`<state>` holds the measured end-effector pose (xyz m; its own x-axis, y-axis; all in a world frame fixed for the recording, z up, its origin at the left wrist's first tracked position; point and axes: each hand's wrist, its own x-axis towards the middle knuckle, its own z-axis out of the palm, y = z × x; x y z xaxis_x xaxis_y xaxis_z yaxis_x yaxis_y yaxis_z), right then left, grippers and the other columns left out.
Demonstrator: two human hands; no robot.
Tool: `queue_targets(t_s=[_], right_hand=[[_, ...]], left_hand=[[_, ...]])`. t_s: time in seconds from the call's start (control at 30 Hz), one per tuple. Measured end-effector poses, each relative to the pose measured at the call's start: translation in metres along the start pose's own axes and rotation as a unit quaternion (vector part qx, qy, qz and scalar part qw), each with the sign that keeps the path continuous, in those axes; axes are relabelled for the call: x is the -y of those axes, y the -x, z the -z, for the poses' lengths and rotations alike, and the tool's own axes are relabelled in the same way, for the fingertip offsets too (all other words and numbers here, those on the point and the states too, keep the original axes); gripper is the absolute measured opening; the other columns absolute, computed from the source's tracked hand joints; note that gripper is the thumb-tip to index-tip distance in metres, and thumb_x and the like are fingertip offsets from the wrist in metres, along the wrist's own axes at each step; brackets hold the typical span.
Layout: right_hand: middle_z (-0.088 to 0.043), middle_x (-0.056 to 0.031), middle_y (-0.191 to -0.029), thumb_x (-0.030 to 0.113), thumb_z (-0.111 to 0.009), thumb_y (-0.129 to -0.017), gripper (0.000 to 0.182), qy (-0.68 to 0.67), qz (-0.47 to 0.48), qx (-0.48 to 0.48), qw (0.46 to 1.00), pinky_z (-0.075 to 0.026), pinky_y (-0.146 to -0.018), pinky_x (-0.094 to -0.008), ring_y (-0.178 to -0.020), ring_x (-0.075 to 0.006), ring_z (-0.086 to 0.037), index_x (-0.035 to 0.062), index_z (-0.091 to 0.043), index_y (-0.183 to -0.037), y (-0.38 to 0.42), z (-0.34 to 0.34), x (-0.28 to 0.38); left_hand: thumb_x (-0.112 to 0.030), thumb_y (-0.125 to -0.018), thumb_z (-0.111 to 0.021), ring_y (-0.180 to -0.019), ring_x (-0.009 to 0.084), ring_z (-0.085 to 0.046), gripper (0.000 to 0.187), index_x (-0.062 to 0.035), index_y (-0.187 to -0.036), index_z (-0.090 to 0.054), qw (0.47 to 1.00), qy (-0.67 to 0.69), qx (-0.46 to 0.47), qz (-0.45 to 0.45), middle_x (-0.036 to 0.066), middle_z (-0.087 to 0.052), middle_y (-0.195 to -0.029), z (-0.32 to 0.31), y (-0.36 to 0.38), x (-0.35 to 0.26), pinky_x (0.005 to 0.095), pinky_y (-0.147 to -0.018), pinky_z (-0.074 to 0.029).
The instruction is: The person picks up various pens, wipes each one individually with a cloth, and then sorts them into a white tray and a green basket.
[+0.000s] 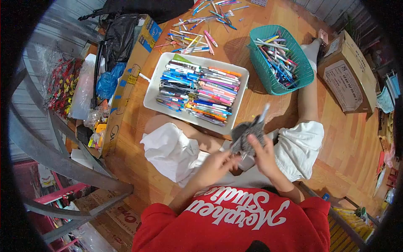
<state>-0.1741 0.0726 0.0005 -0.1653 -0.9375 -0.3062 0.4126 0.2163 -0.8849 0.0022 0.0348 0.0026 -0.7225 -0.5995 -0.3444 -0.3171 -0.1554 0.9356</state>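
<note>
My right hand [262, 154] is wrapped round a grey cloth [247, 136], its thumb on top. A white pen-like stick [264, 112] juts up from the cloth. Close on the left, my left hand [224, 164] has its fingertips bent near the cloth's lower edge; motion blurs them, and what they hold, if anything, is too small to tell. Beyond the hands, a white tray [151, 94] holds pens lying flat in two columns. To its right, a teal basket [306, 69] is filled with loose, jumbled pens.
Loose pens [201, 21] lie scattered on the wooden floor behind the tray. A cardboard box [346, 73] stands at the right, another long box [126, 90] at the left. Curved metal bars [63, 164] are at the lower left. My bent legs frame the hands.
</note>
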Motion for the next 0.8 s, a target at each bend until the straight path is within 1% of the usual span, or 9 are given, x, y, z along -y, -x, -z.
queue_targets(t_s=[0.1,0.2,0.23,0.3,0.33,0.43,0.57,0.77,0.8], right_hand=[[-0.063,-0.0030,-0.094,0.018,-0.057,-0.091,0.026,0.011,0.011,0.036,0.999,-0.045,-0.077,-0.0248,-0.085,-0.0075,-0.055,-0.0031,-0.058,-0.105,-0.003,0.005,0.020],[-0.062,-0.0045,-0.095,0.018,-0.060,-0.089,0.031,0.171,-0.011,0.234,0.957,-0.044,-0.083,-0.0280,-0.091,-0.0104,-0.054,-0.0040,-0.055,-0.111,0.007,0.007,0.023],[-0.061,-0.0044,-0.095,0.018,-0.060,-0.089,0.032,0.153,0.012,0.235,0.960,-0.044,-0.083,-0.0282,-0.091,-0.0106,-0.054,-0.0038,-0.054,-0.112,0.010,-0.001,0.018],[-0.060,-0.0041,-0.094,0.017,-0.061,-0.089,0.034,0.118,0.056,0.235,0.963,-0.044,-0.083,-0.0287,-0.090,-0.0110,-0.053,-0.0034,-0.053,-0.115,0.017,-0.020,0.008],[-0.059,-0.0033,-0.094,0.018,-0.061,-0.089,0.036,0.151,0.057,0.268,0.950,-0.043,-0.082,-0.0275,-0.090,-0.0110,-0.051,-0.0031,-0.052,-0.117,0.015,-0.013,0.005],[-0.059,-0.0028,-0.094,0.019,-0.061,-0.089,0.036,0.064,-0.113,0.268,0.954,-0.043,-0.080,-0.0257,-0.088,-0.0102,-0.051,-0.0038,-0.052,-0.115,0.007,-0.002,0.014],[-0.061,-0.0045,-0.089,0.020,-0.062,-0.088,0.033,0.174,-0.013,0.261,0.950,-0.045,-0.070,-0.0247,-0.080,-0.0078,-0.054,-0.0040,-0.054,-0.109,0.000,-0.008,0.010],[-0.062,-0.0175,-0.082,0.019,-0.064,-0.085,0.032,0.313,0.039,0.188,0.930,-0.047,-0.063,-0.0312,-0.071,-0.0221,-0.061,-0.0043,-0.055,-0.105,-0.004,-0.014,0.028],[-0.061,-0.0166,-0.079,0.018,-0.065,-0.084,0.031,0.319,0.088,0.167,0.929,-0.046,-0.062,-0.0306,-0.068,-0.0202,-0.060,-0.0040,-0.055,-0.105,-0.004,-0.016,0.025]], left_hand=[[-0.018,-0.094,-0.049,-0.078,0.0152,-0.058,0.025,0.0029,-0.105,-0.056,0.943,-0.073,-0.314,-0.088,0.008,-0.061,-0.083,0.025,-0.001,-0.017,0.0282,-0.074,-0.046],[-0.022,-0.094,-0.048,-0.085,0.0158,-0.060,0.028,0.0002,-0.109,-0.057,0.934,0.001,-0.277,-0.224,0.008,-0.064,-0.088,0.027,-0.010,-0.038,0.0260,-0.078,-0.045],[-0.020,-0.096,-0.044,-0.092,0.0158,-0.059,0.030,0.0027,-0.113,-0.054,0.968,0.107,-0.181,-0.134,0.008,-0.063,-0.094,0.021,-0.001,-0.034,0.0269,-0.085,-0.043],[-0.020,-0.098,-0.041,-0.093,0.0166,-0.059,0.030,0.0041,-0.111,-0.053,0.991,0.092,-0.060,-0.078,0.010,-0.062,-0.097,0.022,0.003,-0.022,0.0292,-0.087,-0.044],[-0.021,-0.098,-0.040,-0.093,0.0167,-0.059,0.030,0.0041,-0.109,-0.053,0.985,0.122,-0.065,-0.108,0.010,-0.062,-0.097,0.025,0.001,-0.021,0.0292,-0.086,-0.044],[-0.022,-0.099,-0.038,-0.092,0.0173,-0.059,0.031,0.0042,-0.103,-0.054,0.959,0.203,-0.117,-0.161,0.012,-0.062,-0.095,0.028,-0.005,-0.024,0.0293,-0.084,-0.045],[-0.023,-0.100,-0.036,-0.089,0.0200,-0.061,0.032,0.0040,-0.099,-0.053,0.916,0.271,-0.260,-0.143,0.014,-0.061,-0.093,0.016,-0.015,-0.025,0.0312,-0.083,-0.047],[-0.020,-0.099,-0.039,-0.083,0.0197,-0.061,0.028,0.0046,-0.099,-0.053,0.892,0.259,-0.337,-0.154,0.013,-0.060,-0.087,0.027,-0.027,-0.022,0.0321,-0.080,-0.048],[-0.019,-0.099,-0.040,-0.082,0.0198,-0.061,0.027,0.0049,-0.098,-0.053,0.887,0.239,-0.364,-0.154,0.013,-0.061,-0.086,0.029,-0.027,-0.022,0.0316,-0.080,-0.048]])
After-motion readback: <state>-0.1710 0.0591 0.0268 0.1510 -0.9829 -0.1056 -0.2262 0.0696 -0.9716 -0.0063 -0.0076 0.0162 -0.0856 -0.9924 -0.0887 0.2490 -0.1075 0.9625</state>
